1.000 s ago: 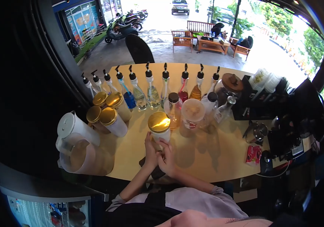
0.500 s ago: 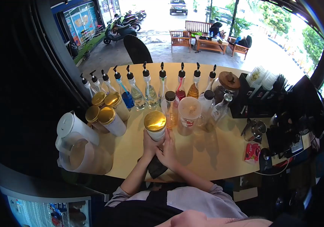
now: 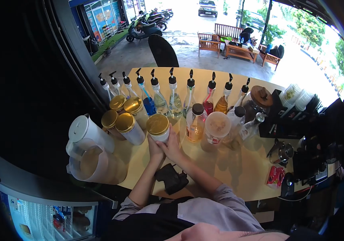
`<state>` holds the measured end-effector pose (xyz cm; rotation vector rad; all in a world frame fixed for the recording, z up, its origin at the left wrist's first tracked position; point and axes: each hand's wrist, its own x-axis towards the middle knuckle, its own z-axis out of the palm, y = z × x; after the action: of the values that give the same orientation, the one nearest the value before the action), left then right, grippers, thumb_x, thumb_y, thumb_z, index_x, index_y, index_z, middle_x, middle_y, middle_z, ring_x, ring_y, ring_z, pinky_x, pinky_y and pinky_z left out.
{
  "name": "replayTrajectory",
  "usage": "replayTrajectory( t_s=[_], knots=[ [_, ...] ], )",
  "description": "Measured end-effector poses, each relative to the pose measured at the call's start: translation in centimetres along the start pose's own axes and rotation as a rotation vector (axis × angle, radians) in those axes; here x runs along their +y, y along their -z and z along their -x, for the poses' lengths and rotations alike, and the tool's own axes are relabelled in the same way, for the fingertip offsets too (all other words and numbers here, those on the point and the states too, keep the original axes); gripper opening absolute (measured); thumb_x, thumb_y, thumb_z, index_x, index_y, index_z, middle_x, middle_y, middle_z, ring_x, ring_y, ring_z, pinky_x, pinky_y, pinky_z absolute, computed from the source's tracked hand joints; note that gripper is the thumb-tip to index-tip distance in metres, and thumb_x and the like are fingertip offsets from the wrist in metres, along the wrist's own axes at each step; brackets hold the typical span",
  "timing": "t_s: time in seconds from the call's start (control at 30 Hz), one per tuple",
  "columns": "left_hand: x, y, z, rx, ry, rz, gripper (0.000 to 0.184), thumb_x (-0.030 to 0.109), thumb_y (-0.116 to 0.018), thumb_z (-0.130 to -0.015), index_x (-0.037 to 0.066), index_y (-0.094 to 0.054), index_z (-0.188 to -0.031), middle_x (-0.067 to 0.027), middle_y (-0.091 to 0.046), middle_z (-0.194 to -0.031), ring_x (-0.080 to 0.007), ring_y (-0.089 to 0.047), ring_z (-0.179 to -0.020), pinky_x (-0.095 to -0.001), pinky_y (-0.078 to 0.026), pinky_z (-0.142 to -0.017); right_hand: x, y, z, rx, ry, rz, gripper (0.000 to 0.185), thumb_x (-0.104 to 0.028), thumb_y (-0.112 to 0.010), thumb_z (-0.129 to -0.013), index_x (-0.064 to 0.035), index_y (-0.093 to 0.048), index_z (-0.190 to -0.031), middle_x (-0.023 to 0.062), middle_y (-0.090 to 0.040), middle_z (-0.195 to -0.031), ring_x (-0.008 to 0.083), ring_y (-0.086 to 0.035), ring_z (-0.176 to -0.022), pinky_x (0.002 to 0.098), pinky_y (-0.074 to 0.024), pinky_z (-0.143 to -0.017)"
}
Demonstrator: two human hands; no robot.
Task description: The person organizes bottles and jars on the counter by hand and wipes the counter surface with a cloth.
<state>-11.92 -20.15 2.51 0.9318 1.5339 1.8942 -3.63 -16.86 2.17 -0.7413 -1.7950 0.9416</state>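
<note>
Both my hands are wrapped round a white jar (image 3: 158, 127) with a gold lid, at the middle of the counter. My left hand (image 3: 156, 148) grips its left and lower side. My right hand (image 3: 174, 143) closes on the right side, its fingers reaching up along the jar. Just left of it stands a group of similar gold-lidded jars (image 3: 131, 127). A crumpled black cloth (image 3: 172, 179) lies between my forearms. To the right are a bottle of orange liquid (image 3: 196, 124) with a dark cap and a clear tub (image 3: 217, 127) with a pale lid.
Pump bottles (image 3: 174, 98) of coloured liquids line the counter's (image 3: 236, 176) far edge. Two pitchers (image 3: 89, 132) stand at the left. At the right are a glass jar with a wooden lid (image 3: 261, 98), a metal jug (image 3: 281, 152), a pink packet (image 3: 275, 176) and a black cup holder (image 3: 278, 120).
My hands and the jar have moved left towards the other gold-lidded jars. The black cloth now shows more fully between my forearms. The whole view has shifted slightly.
</note>
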Motion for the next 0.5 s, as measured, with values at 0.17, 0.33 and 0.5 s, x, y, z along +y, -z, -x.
replayTrajectory(
  t_s=[0.17, 0.33, 0.5],
  knots=[
    [-0.7, -1.0, -3.1, 0.118, 0.012, 0.152, 0.042, 0.014, -0.059, -0.095, 0.0, -0.041, -0.13, -0.0129, -0.058, -0.12, -0.0206, -0.062, -0.106, -0.0317, -0.054, -0.083, 2.1, -1.5, -3.5, -0.016, 0.043, -0.061, 0.096, -0.028, -0.078, -0.083, 0.0024, -0.019, -0.152, 0.0276, -0.038, -0.142, 0.0441, -0.04, -0.131, 0.0475, -0.0326, -0.111],
    [0.3, -1.1, -4.7, 0.016, -0.159, -0.023, 0.042, 0.017, -0.061, -0.094, -0.003, -0.044, -0.127, -0.015, -0.055, -0.122, -0.0216, -0.062, -0.104, -0.0332, -0.055, -0.08, 2.1, -2.5, -4.8, 0.064, -0.057, 0.079, 0.091, -0.026, -0.079, -0.082, -0.0029, -0.027, -0.152, 0.0241, -0.04, -0.137, 0.0391, -0.045, -0.125, 0.0427, -0.042, -0.103],
    [-2.9, -0.8, -4.6, 0.102, -0.12, -0.444, 0.063, 0.023, -0.061, -0.095, -0.006, -0.03, -0.141, -0.027, -0.041, -0.133, -0.0359, -0.051, -0.118, -0.0423, -0.046, -0.095, 2.2, -2.3, -5.5, 0.084, -0.053, 0.085, 0.089, -0.026, -0.08, -0.081, -0.0045, -0.031, -0.152, 0.022, -0.041, -0.136, 0.0376, -0.049, -0.122, 0.0405, -0.0478, -0.097]
  ],
)
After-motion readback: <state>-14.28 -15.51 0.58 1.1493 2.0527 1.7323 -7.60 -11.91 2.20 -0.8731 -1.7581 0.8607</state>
